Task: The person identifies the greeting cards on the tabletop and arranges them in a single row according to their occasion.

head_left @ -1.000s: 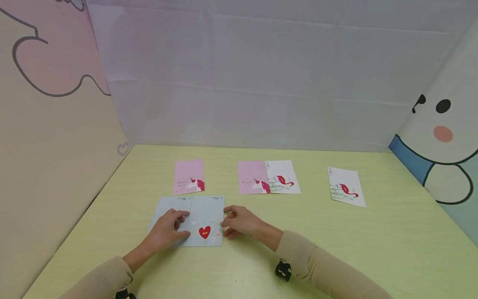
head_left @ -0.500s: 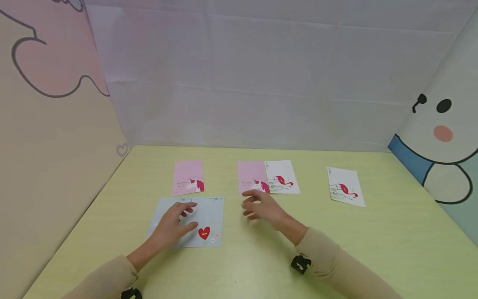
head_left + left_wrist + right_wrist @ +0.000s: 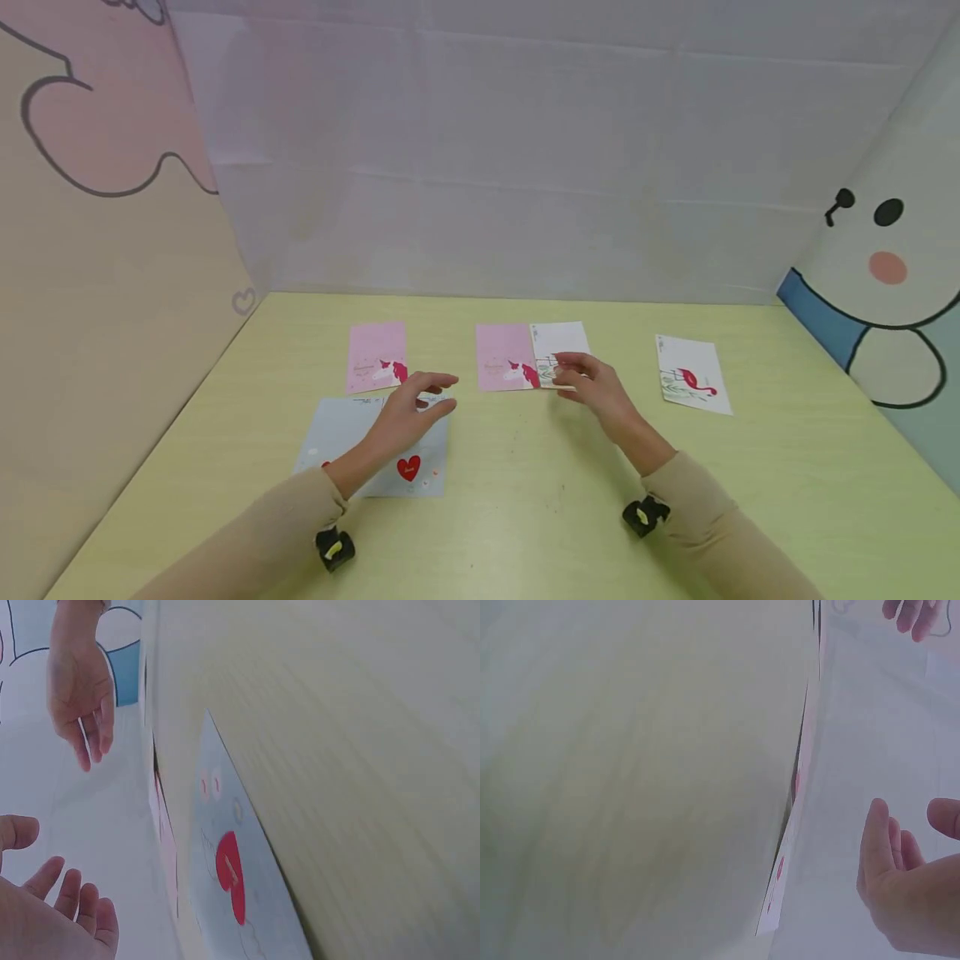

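Note:
Two light-blue cards with red hearts lie edge to edge at the near left; the right-hand blue card (image 3: 408, 468) shows its heart, while my left forearm partly covers the left-hand blue card (image 3: 322, 429). Above their upper right part my left hand (image 3: 408, 412) is raised, fingers apart from the thumb and holding nothing. My right hand (image 3: 596, 392) hovers by the white flamingo card (image 3: 558, 335), hiding much of its picture. That card's left edge meets a pink unicorn card (image 3: 504, 346). In the right wrist view, the right hand (image 3: 911, 889) looks raised off the table with nothing in it.
A second pink unicorn card (image 3: 377, 350) lies behind the blue cards. Another white flamingo card (image 3: 686, 371), slightly turned, lies to the right. The pale yellow table (image 3: 510, 525) ends at a white cloth backdrop (image 3: 495, 167), with printed panels at both sides.
My right hand has left the blue cards' right edge and moved right and away to the white flamingo card. My left hand has lifted off the blue cards and shifted right. The cards stay put.

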Demonstrator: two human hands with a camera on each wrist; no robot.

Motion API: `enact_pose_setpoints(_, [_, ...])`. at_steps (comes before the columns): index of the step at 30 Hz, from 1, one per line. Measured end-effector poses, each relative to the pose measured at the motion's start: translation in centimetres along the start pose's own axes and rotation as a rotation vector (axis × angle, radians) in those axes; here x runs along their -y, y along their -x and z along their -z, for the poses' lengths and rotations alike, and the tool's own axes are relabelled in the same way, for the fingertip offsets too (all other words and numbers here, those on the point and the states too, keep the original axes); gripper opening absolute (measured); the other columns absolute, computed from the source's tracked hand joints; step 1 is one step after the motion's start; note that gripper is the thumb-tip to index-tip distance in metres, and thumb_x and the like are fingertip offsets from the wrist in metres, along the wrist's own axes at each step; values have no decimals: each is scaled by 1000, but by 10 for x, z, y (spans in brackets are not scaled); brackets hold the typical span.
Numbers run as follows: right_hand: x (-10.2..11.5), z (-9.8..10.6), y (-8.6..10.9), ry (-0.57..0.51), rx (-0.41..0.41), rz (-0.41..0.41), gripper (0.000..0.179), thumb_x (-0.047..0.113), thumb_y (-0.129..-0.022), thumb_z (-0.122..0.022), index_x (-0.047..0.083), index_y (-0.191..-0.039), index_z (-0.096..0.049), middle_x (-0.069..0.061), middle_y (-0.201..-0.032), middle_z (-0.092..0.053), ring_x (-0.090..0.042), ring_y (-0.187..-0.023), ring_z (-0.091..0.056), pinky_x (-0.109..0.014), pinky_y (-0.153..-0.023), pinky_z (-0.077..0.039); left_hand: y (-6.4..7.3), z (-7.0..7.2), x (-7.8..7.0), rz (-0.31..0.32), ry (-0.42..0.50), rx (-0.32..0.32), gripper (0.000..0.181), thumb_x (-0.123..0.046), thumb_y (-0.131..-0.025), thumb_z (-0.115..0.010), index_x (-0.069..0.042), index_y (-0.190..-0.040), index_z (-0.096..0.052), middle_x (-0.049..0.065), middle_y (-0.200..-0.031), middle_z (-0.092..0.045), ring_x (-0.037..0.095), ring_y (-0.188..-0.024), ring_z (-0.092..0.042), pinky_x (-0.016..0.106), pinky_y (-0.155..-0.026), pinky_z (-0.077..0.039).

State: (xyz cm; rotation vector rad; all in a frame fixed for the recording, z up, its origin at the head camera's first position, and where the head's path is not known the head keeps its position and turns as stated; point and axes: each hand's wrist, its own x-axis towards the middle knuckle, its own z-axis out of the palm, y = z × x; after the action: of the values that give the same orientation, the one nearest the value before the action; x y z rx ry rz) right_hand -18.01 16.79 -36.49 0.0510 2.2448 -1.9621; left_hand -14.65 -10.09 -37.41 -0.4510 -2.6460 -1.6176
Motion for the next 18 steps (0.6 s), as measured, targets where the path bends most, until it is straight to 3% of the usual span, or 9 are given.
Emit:
enact_pose_setpoints(5, [3, 21, -1, -58, -36, -4, 41, 11, -91, -47, -5, -128, -37, -22, -124, -39, -33, -109, -44, -32, -89, -40, -20, -20, -7, 37, 98, 36, 30, -15, -85, -60, -8, -114, -57, 5, -111, -53, 22, -101, -47, 36, -83, -42])
enact_pose_setpoints(12, [4, 42, -4, -100, -78, -47, 44, 11, -93, -43, -3, -133, -31, -18, -131, -33, -29, -117, -36, -33, -96, -32, -47, -46, -17, 145, 214, 88, 35, -16, -87, -57, -4, -119, -53, 10, -120, -49, 24, -106, -47, 37, -85, -42])
enact_pose_setpoints(18, [-4, 56, -9, -137, -66, -70, 49, 11, -94, -39, -6, -136, -20, -23, -138, -22, -32, -124, -24, -39, -101, -23, -65, -68, -18, 186, 300, 109, 43, -13, -87, -55, 2, -125, -45, 16, -124, -46, 28, -110, -46, 38, -90, -39])
